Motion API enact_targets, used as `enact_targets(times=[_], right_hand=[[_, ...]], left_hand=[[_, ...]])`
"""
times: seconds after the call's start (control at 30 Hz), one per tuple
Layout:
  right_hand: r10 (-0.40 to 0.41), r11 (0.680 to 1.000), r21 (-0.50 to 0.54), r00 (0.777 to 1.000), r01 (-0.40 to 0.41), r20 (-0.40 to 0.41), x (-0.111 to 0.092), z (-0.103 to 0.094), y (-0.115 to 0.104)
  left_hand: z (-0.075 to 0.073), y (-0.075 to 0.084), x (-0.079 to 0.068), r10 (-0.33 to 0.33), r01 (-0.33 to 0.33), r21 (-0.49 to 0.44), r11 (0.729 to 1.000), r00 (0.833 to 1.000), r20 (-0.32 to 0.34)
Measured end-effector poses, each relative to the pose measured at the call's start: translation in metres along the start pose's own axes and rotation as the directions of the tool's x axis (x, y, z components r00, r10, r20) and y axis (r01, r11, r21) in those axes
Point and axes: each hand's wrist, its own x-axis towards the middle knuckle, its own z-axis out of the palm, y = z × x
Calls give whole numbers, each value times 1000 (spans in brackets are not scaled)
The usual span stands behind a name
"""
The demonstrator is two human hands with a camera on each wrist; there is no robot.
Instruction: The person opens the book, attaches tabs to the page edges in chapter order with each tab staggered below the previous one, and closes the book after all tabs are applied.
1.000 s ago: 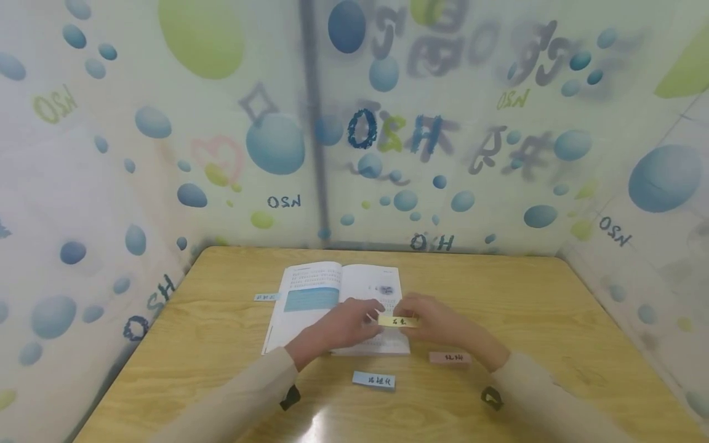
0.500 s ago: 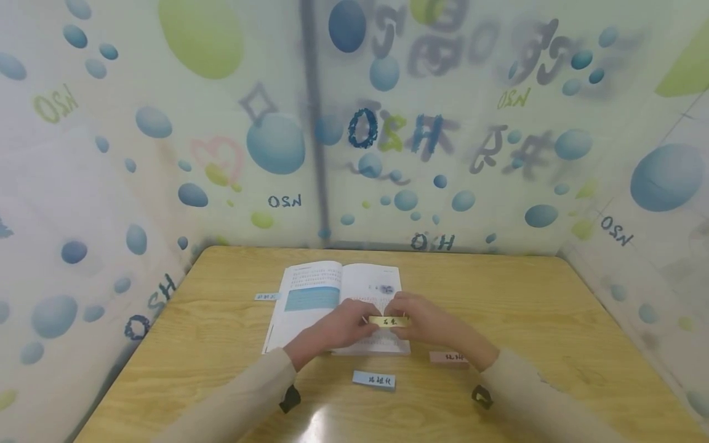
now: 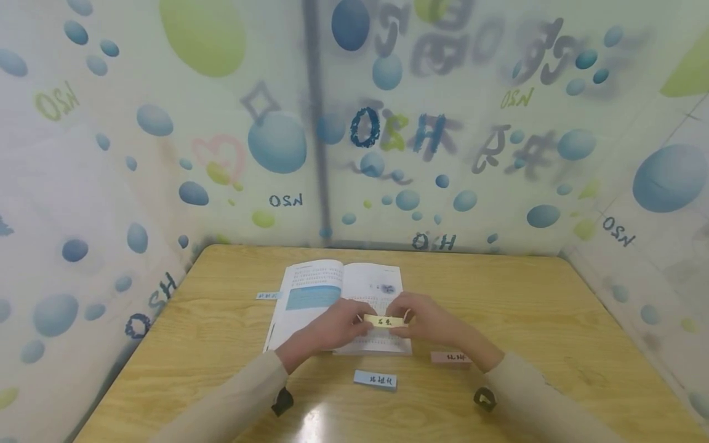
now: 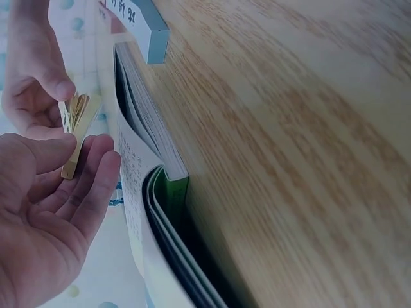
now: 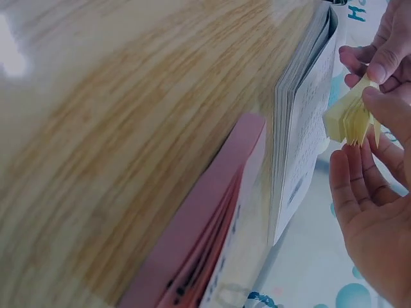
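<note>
A small yellow sticky-note pad [image 3: 383, 322] with handwriting on its front is held between both hands, over the right page of an open book [image 3: 296, 325]. My left hand [image 3: 336, 325] pinches the pad's left end between thumb and fingers. At the other end, my right hand [image 3: 431, 321] has its thumb and fingers around the pad's edge. In the right wrist view, the yellow pad's sheets [image 5: 357, 122] are fanned apart near the right thumb. The palms of both hands face each other across the pad.
A blue sticky-note pad [image 3: 375, 379] lies on the wooden table [image 3: 509, 295] in front of the book. Partly behind the right forearm is a pink pad [image 3: 448, 357]. A light blue tab [image 3: 268, 296] sticks out from the book's left edge. Patterned walls enclose the table.
The yellow pad has shifted left over the book along with my right hand, which has come closer to the left. The pad's sheets stay between both hands.
</note>
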Motion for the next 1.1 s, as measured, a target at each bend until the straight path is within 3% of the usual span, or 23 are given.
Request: enact_targets(times=[0.17,0.4,0.7,1.1], right_hand=[[45,996,74,997,-41,-55,-2,-1,1],[63,993,103,990,-51,-123,-2,1,5],[146,977,178,977,-118,-154,0,3,6],[116,990,95,976,-100,-185,1,9,4]], left_hand=[[-2,2,-3,-15,15,10,1000,1000,-8],[-4,5,-6,-30,30,0,1000,999,-19],[-4,3,-6,-58,58,6,998,998,-26],[-3,4,-6,-69,69,10,998,997,-35]])
